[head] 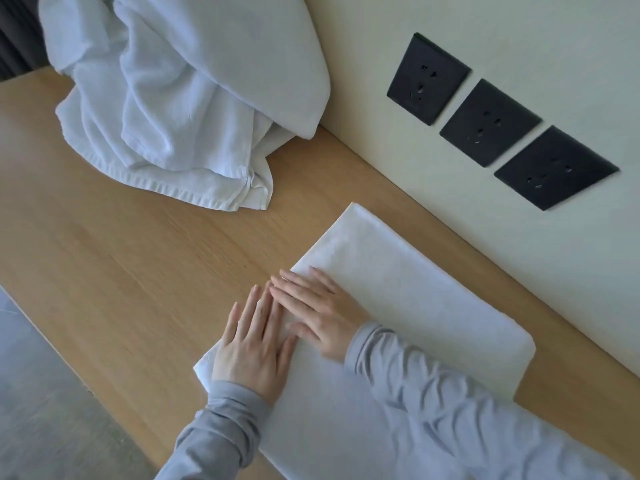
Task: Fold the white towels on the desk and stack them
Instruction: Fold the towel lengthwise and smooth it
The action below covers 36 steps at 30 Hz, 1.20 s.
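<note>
A folded white towel lies flat on the wooden desk, close to the wall. My left hand rests flat on the towel's left edge, fingers spread and partly over the desk. My right hand lies flat on the towel beside it, its fingertips overlapping the left hand's. Neither hand grips the cloth. A crumpled heap of white towels sits at the far left of the desk, against the wall. Both grey sleeves cover the towel's near part.
Three black wall sockets sit in a row on the cream wall to the right. The desk's front edge runs diagonally at lower left, with grey floor beyond it. Bare desk surface lies between the heap and the folded towel.
</note>
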Available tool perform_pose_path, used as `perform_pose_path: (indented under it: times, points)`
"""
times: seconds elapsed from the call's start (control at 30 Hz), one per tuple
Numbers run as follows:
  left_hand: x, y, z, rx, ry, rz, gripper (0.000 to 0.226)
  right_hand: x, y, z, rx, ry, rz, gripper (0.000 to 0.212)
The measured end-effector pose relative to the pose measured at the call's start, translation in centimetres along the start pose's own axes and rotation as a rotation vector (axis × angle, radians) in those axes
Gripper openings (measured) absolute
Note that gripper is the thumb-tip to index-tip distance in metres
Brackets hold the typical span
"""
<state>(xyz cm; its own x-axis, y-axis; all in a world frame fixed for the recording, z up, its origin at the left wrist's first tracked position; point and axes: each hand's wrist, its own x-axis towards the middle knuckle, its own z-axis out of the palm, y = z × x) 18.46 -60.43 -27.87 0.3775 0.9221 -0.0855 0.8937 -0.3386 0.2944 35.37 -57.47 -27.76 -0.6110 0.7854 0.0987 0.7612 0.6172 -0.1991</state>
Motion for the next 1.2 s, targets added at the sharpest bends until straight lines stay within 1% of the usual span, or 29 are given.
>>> perform_pose_path:
  times: [0.03,0.07,0.13,0.17,0.27,0.3,0.37,0.4,0.43,0.5,0.53,0.57,0.6,0.63,0.7,0.8,0.83,0.9,0.93,0.97,1.03,1.07,1.1,1.17,1.2]
  points:
    - [-0.1,-0.1,0.2,-0.003,0.000,-0.004,0.069,-1.1,1.4,0.1,-0.031,-0.074,0.024,0.051]
    - [-0.1,-0.1,0.4,-0.008,-0.001,-0.012,0.069,-1.7,3.3,-0.3,-0.076,-0.101,0.110,0.053]
    - [0.0,0.0,0.7,-0.008,0.008,-0.031,0.069,-2.2,7.3,-1.7,-0.137,-0.135,0.349,0.054]
    - [0.0,0.0,0.8,-0.004,0.012,-0.036,0.070,-2.3,9.0,-2.2,-0.152,-0.149,0.436,0.054]
    - [-0.2,0.0,1.0,0.006,0.019,-0.048,0.068,-2.3,11.2,-2.7,-0.153,-0.192,0.552,0.054]
    - [-0.2,0.0,1.1,0.007,0.016,-0.050,0.068,-2.0,11.0,-2.7,-0.139,-0.177,0.619,0.053]
    - [-0.2,0.0,1.2,0.018,0.004,-0.055,0.068,-1.1,9.5,-2.8,-0.111,-0.059,0.749,0.053]
    - [-0.2,0.1,1.3,0.022,-0.001,-0.059,0.069,-0.7,8.0,-2.9,-0.111,0.006,0.749,0.054]
    - [-0.1,0.1,1.4,0.022,0.000,-0.061,0.069,-0.3,5.9,-2.8,-0.107,0.054,0.679,0.055]
    - [-0.1,0.1,1.4,0.012,0.009,-0.064,0.071,-0.7,0.6,-1.3,-0.095,0.060,0.416,0.056]
    - [-0.2,0.1,1.4,0.007,0.010,-0.064,0.072,-1.7,-1.8,-0.4,-0.083,0.032,0.308,0.056]
    - [-0.2,0.1,1.3,0.004,0.014,-0.061,0.074,-3.3,-3.3,0.2,-0.071,-0.028,0.245,0.057]
    - [-0.2,0.1,1.3,0.006,0.020,-0.057,0.073,-5.1,-3.3,0.2,-0.075,-0.099,0.225,0.058]
    - [-0.3,0.1,1.3,0.011,0.025,-0.057,0.071,-7.1,-2.2,0.0,-0.088,-0.146,0.253,0.059]
    - [-0.3,0.0,1.6,0.025,0.041,-0.056,0.068,-11.3,1.9,-1.4,-0.162,-0.189,0.431,0.062]
    - [-0.3,-0.1,1.9,0.049,0.044,-0.051,0.068,-17.1,8.7,-4.1,-0.231,-0.300,0.803,0.063]
    - [-0.3,0.0,1.8,0.057,0.047,-0.052,0.069,-18.2,10.1,-4.8,-0.250,-0.349,0.899,0.062]
    - [-0.2,0.1,1.5,0.069,0.043,-0.054,0.072,-18.6,10.6,-5.7,-0.278,-0.364,1.004,0.063]
    - [-0.3,0.4,1.3,0.074,0.042,-0.065,0.073,-18.1,9.8,-6.0,-0.289,-0.302,0.996,0.062]
    - [-0.6,1.0,1.0,0.070,0.054,-0.087,0.073,-17.2,8.4,-6.1,-0.282,-0.204,0.938,0.060]
    - [-1.8,4.0,0.5,0.018,0.114,-0.135,0.067,-15.1,4.2,-5.7,-0.242,-0.036,0.731,0.059]
    - [-2.8,6.3,0.7,-0.019,0.135,-0.128,0.065,-14.3,1.7,-4.9,-0.235,0.005,0.615,0.057]
    - [-4.2,8.8,1.2,-0.058,0.138,-0.088,0.062,-13.9,-1.0,-3.8,-0.228,-0.010,0.527,0.055]
    - [-7.0,13.1,2.6,-0.106,0.090,-0.010,0.057,-14.1,-5.0,-2.0,-0.222,-0.137,0.421,0.053]
    - [-8.1,14.1,3.0,-0.113,0.048,0.004,0.057,-14.6,-5.7,-1.4,-0.239,-0.199,0.396,0.054]
